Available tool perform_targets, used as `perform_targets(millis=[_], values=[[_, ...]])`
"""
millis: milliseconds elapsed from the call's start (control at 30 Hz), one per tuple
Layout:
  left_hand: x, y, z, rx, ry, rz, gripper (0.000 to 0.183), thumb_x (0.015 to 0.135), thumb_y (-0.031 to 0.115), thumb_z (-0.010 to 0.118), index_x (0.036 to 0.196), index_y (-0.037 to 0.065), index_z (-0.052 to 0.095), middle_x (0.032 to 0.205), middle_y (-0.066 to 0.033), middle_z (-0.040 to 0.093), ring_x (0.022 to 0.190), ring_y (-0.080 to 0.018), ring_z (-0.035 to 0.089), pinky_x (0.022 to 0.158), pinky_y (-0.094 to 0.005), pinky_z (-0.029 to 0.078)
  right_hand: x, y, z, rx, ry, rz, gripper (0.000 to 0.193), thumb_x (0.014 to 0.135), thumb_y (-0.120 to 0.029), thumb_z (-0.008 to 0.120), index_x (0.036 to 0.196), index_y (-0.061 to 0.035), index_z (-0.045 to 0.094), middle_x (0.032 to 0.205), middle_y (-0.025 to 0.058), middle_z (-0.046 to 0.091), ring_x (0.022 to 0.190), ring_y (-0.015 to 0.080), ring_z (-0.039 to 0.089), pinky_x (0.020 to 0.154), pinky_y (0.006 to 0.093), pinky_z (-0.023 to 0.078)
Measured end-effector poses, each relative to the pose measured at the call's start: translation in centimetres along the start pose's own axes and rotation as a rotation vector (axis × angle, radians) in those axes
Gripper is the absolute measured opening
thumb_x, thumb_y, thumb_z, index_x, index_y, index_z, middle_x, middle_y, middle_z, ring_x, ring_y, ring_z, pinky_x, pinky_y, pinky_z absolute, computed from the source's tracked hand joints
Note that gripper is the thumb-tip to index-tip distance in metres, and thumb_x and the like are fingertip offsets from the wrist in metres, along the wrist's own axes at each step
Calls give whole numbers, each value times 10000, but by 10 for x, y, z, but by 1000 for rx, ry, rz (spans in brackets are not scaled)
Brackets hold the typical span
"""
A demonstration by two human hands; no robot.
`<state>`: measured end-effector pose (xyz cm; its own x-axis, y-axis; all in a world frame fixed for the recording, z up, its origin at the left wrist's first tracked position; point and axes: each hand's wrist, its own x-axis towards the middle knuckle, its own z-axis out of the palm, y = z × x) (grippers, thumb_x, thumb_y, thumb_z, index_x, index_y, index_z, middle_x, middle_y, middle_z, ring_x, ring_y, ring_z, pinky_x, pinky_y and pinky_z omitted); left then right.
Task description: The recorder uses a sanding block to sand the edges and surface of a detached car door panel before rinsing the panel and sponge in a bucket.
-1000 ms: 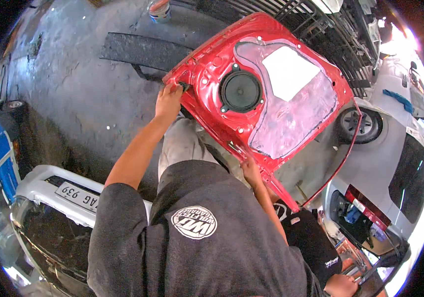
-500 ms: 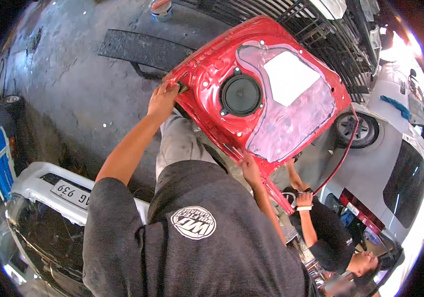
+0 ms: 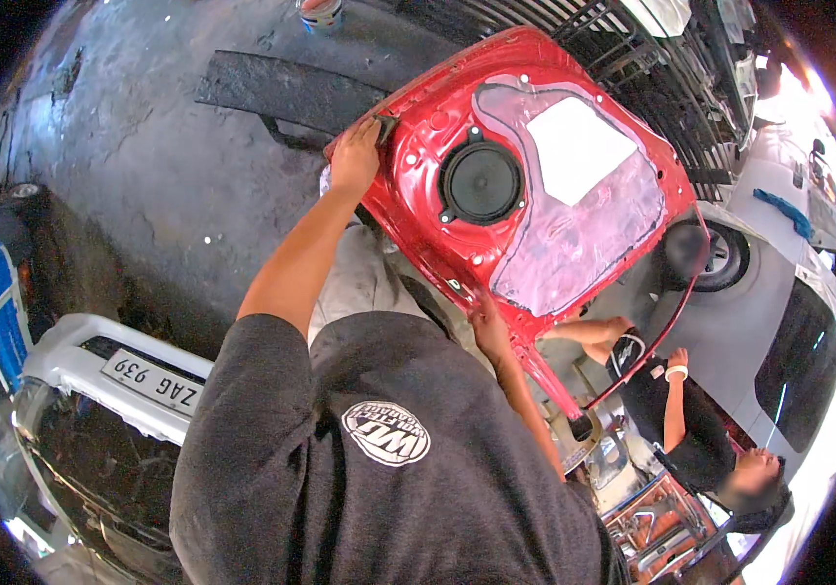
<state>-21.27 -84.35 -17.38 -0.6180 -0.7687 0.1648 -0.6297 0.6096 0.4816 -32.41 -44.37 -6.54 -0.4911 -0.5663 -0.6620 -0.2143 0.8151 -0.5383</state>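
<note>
Concrete floor below; red car door now tipped flatter w/ co-worker nearer; left hand grips door's top corner, right hand its lower edge.

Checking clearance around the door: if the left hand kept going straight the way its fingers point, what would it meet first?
The left hand grips the red car door at its edge, fingers aimed up and right across the panel. It would likely meet the door's inner face first, then the round black speaker; depth is hard to judge.
</note>
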Motion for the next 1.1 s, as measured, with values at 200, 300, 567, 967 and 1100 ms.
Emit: perform_targets(millis=[200, 300, 567, 967, 1100], values=[[-41, -15, -35, 95, -145, -20, 379, 837, 6, 491, 1198, -19, 608, 1276, -161, 599, 1281, -306, 487, 1099, -378, 372, -2, 5, -3, 41, 28, 3, 474, 965, -197, 512, 1417, -76, 437, 851, 103, 643, 798, 176, 624, 754, 331, 497], [-22, -6, -24, -4, -10, 34, 350, 838, 10, 489, 1162, -30, 613, 1246, -159, 614, 1240, -311, 516, 1071, -387, 399, -3, 8, 2, 64, 74, 93, 459, 960, -208, 538, 1386, -55, 462, 883, 104, 655, 798, 180, 633, 754, 331, 505], [-30, -23, -27, -49, 39, 33, 315, 834, 12, 489, 1110, -5, 640, 1189, -171, 639, 1128, -346, 583, 1004, -423, 457, 3, 12, 16, -13, 40, -20, 464, 953, -199, 547, 1376, -30, 455, 909, 129, 654, 818, 198, 641, 760, 345, 508], [-38, -33, -29, -183, 35, -19, 327, 834, 4, 496, 1134, -4, 627, 1190, -178, 637, 1045, -363, 612, 976, -425, 463, -3, -9, 6, -44, -11, -50, 468, 900, -146, 527, 1345, -12, 481, 941, 177, 646, 871, 272, 643, 816, 375, 495], [-65, -34, -28, -130, 8, -3, 365, 839, -9, 492, 1189, -10, 594, 1185, -186, 636, 1064, -368, 601, 969, -422, 467, -3, -14, 2, -93, 0, 19, 492, 935, -211, 517, 1391, -34, 461, 970, 166, 682, 890, 265, 665, 836, 372, 491]])
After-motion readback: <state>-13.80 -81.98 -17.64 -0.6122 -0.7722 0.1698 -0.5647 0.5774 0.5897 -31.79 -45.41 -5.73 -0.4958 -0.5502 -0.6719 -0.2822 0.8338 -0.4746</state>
